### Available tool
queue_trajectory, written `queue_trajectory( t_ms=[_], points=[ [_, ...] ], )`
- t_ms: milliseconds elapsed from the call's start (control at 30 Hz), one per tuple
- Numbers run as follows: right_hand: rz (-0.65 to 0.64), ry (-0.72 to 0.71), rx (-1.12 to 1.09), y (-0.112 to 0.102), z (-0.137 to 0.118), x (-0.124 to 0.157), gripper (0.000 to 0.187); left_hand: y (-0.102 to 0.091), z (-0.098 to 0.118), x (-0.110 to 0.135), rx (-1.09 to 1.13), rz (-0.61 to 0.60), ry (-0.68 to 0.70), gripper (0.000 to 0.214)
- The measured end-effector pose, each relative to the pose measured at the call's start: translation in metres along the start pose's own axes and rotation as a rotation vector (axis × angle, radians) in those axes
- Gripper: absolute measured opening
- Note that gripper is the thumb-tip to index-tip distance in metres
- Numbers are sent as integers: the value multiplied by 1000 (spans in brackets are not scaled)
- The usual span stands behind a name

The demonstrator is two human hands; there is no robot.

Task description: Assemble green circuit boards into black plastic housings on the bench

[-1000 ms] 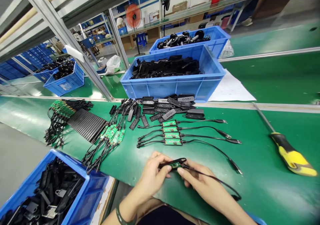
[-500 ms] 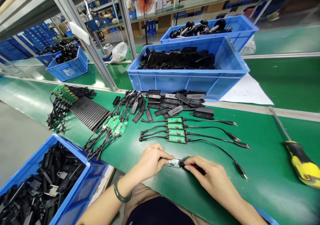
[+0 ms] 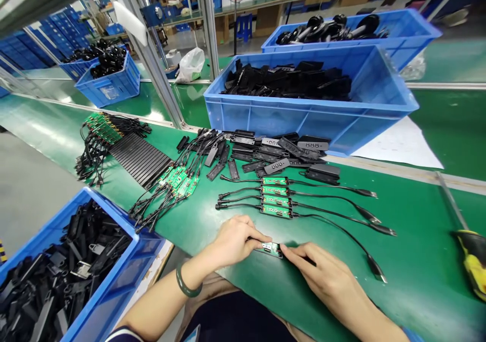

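A small green circuit board (image 3: 271,248) in a black casing lies on the bench before me, tilted slightly. My left hand (image 3: 238,238) pinches its left end, fingertips on the board's edge. At the right end, my right hand (image 3: 321,266) presses its closed fingertips against the board and casing; the cable there is mostly hidden by the hand. Just beyond lie several similar boards in black casings (image 3: 276,210), side by side, with black cables (image 3: 341,225) running out of both ends.
Loose black casings (image 3: 277,166) lie in front of a blue bin (image 3: 304,117). To the left are boards with cables (image 3: 180,182) and a row of black casings (image 3: 140,159). Another blue bin (image 3: 125,276) stands lower left, and a yellow-black screwdriver (image 3: 473,261) lies at right.
The view has shifted slightly. My right fingertips have moved from the cable beside the board's right end onto that end itself. My left hand keeps its grip.
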State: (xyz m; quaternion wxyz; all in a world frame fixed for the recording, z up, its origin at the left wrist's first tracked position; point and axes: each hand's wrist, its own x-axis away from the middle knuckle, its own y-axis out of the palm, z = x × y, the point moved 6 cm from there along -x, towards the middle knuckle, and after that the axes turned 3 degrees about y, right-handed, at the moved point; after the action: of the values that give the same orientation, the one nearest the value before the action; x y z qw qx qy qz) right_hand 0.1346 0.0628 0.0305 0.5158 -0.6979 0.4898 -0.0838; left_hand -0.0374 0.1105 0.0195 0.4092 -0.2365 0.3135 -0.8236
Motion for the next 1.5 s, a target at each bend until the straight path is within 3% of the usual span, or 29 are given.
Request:
queue_trajectory(
  t_ms=[200,300,433,533,733,867,967,1333,1500],
  points=[
    [26,-162,251,8,-22,3,39,0,0,0,30,11,12,24],
    [-4,-153,359,13,-24,3,43,-1,-2,0,44,29,19,23],
    [-117,13,140,10,-5,-9,30,-1,-1,-2,23,18,33,23],
    [-106,130,-30,8,3,-16,26,-4,2,-2,30,25,36,24],
    [-61,21,39,22,-13,-15,29,-21,-4,18,231,22,-57,47],
    [-26,-58,124,20,-15,-13,32,-29,-10,27,289,68,-148,21],
    [-24,-80,161,20,-14,-13,34,-27,-9,28,327,161,-153,18],
    [27,-40,91,23,-12,-9,37,-9,-7,46,6,357,78,20],
    [31,-29,104,22,-13,-9,37,-5,9,50,-367,397,186,25]
  ],
)
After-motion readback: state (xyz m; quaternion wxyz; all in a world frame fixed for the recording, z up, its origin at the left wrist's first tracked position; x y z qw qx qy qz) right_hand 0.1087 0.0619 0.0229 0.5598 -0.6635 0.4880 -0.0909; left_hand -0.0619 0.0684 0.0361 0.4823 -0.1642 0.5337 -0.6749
